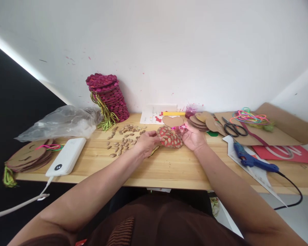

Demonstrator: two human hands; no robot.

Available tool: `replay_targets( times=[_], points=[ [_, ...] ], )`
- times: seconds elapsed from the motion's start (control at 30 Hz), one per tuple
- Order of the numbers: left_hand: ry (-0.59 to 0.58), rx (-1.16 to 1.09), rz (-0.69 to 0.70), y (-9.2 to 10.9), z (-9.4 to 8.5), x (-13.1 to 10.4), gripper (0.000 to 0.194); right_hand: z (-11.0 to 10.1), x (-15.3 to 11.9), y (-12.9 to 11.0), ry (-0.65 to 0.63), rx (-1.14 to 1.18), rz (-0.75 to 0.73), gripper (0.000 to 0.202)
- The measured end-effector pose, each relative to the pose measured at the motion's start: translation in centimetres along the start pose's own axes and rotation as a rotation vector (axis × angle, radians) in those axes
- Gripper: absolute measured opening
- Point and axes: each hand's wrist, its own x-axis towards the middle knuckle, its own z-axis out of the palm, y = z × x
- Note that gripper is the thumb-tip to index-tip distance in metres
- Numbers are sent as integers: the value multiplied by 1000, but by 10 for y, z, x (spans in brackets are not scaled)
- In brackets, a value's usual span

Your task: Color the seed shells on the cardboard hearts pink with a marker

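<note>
A rounded red piece, covered with brown seeds or shells, is held just above the table at the centre. My left hand grips its left edge between thumb and fingers. On its right side, my right hand is closed on a small pink marker-like tool whose tip points left over the piece. A yellow-green tassel hangs beneath the piece by my left hand. Loose brown seeds lie scattered on the wood to the left of my left hand.
Magenta seed-covered stack, plastic bag, white power bank and cardboard discs stand left. Behind are a paper and cup. Right are scissors, glue gun with cable, and colourful cords.
</note>
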Motion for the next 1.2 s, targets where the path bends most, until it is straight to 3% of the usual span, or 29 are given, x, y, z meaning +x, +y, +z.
replay_targets(
  times=[0.1,0.23,0.37,0.47,0.57,0.8,0.93,1.2],
  points=[
    [-14,172,29,0,2,1,43,-5,3,0,-3,-2,7,24],
    [53,303,-21,4,5,-2,65,-8,5,1,-21,-1,2,23],
    [32,294,-88,6,8,2,47,-10,6,-1,-36,15,-20,21],
    [-8,283,-135,3,8,7,29,-11,5,-3,-43,25,-25,21],
    [-56,273,-140,-2,7,11,24,-10,2,-8,-59,21,-4,18],
    [-201,330,-199,-13,3,12,28,-16,-2,-28,-75,29,10,16],
    [-304,283,-285,-20,5,9,30,-26,0,-42,-19,64,-22,15],
    [-413,145,-214,-12,4,16,44,-32,0,-44,44,20,-84,18]
  ],
)
